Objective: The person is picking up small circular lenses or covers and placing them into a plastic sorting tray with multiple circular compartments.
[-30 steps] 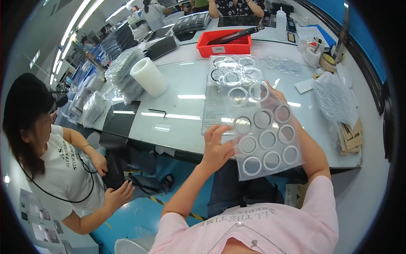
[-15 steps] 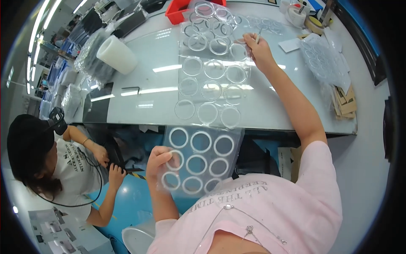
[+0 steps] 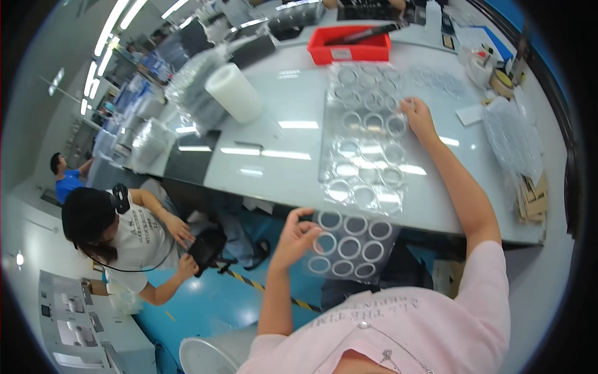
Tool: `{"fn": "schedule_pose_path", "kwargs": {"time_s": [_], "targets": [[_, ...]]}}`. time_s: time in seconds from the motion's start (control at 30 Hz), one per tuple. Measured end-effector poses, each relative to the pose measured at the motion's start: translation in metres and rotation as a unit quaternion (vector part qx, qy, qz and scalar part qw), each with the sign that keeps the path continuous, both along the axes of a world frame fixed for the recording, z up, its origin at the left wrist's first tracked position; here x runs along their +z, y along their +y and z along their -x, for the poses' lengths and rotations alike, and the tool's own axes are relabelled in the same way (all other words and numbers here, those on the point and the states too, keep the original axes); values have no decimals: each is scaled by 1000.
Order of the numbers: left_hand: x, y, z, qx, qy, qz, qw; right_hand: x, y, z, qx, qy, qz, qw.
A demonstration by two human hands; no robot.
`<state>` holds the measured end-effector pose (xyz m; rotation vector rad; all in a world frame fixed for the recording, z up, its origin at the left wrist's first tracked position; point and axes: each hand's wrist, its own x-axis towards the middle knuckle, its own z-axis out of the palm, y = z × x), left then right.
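My left hand [image 3: 296, 238] grips the left edge of a clear plastic tray [image 3: 350, 245] with several white rings, held below the table's near edge, over my lap. My right hand [image 3: 418, 116] reaches out over the grey table [image 3: 274, 162] and rests its fingers on the right side of a second clear tray of rings [image 3: 367, 140] lying flat there. That tray runs from the near edge toward the red bin.
A red bin [image 3: 350, 48] stands at the table's far side, a white roll [image 3: 233, 92] to the left with bagged trays [image 3: 190, 93] beside it. Bubble-like clear packs [image 3: 512, 134] and cardboard pieces [image 3: 532, 199] lie right. A seated person [image 3: 118, 237] is at lower left.
The view has tilted back up toward the table. My left hand stays on the lower tray off the edge, and my right hand remains on the flat tray.
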<state>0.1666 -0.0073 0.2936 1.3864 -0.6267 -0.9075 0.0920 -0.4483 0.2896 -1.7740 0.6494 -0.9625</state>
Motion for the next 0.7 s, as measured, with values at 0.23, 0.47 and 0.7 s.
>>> {"fn": "schedule_pose_path", "kwargs": {"time_s": [0.23,0.47,0.7], "targets": [[31,-28,11,10,-56,-16,998,17,13,7,14,1,-82,997],[35,-17,-2,-24,-53,-40,998,2,4,1,52,-11,-80,995],[27,-18,-5,-78,-16,-65,995,-13,0,-4,67,-73,-37,994]]}}
